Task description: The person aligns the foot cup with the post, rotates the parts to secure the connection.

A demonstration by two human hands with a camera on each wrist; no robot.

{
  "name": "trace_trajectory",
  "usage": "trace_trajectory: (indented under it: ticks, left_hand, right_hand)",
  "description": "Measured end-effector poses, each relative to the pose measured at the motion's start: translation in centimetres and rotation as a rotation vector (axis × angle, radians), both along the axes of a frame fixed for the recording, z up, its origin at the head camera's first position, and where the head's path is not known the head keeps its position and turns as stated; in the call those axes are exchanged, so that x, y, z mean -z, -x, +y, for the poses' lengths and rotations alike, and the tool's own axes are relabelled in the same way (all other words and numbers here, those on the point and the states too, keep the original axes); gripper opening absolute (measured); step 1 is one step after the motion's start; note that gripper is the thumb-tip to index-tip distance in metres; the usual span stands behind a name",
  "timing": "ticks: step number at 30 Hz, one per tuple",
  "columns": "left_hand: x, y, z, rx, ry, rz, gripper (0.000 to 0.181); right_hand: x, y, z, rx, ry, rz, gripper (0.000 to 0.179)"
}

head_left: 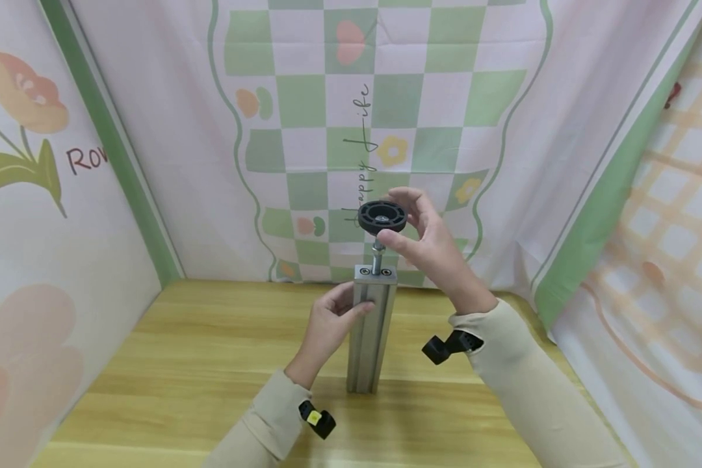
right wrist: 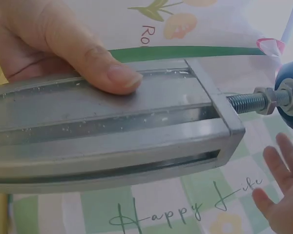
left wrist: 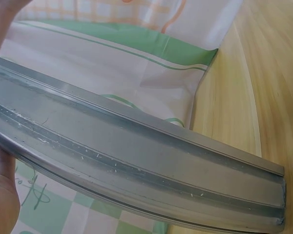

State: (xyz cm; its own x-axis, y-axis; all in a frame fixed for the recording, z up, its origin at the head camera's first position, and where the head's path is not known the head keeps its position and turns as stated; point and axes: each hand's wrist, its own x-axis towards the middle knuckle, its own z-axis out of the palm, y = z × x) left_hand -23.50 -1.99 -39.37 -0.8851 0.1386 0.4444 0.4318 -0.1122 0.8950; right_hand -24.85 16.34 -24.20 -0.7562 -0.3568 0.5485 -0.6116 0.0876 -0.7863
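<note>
An upright aluminium profile (head_left: 371,338) has its lower end at the wooden tabletop. From its screwed end plate (right wrist: 228,109) rises a threaded rod (right wrist: 246,103) with a nut, topped by a black round levelling foot (head_left: 367,224). My left hand (head_left: 330,318) grips the profile just below the end plate, thumb across the front face. Up at the foot, my right hand (head_left: 429,237) holds it by the rim, thumb at the near edge and fingers curved behind the far edge. In the right wrist view those fingers (right wrist: 283,168) spread close beside the foot.
The wooden table (head_left: 169,364) runs back to a hanging cloth (head_left: 304,156) with green checks. Printed cloths also hang at the left (head_left: 29,247) and right (head_left: 667,260) sides. Each wrist wears a strap with a small black mount (head_left: 439,350).
</note>
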Motion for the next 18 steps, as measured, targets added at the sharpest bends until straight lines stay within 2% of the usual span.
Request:
trace_trajectory:
  ticks: [3,6,10,13,18]
  left_hand:
    - [0.0,0.0,-0.1,0.001,0.002,0.006,0.033]
    - [0.0,-0.1,-0.1,-0.001,0.005,0.013,0.033]
    - [-0.1,0.0,-0.1,0.003,0.002,0.024,0.034]
    - [-0.1,0.0,-0.1,0.006,-0.002,0.025,0.035]
    - [-0.1,-0.1,-0.1,0.008,0.0,0.022,0.035]
  right_hand:
    - [-0.1,0.3,0.0,-0.068,-0.026,-0.011,0.072]
    - [-0.1,0.9,0.0,-0.207,0.032,-0.067,0.074]
    - [-0.2,1.3,-0.1,-0.39,0.116,-0.136,0.068]
    - [-0.2,1.4,0.1,-0.461,0.126,-0.164,0.061]
    - [-0.1,1.6,0.4,-0.496,0.124,-0.178,0.058]
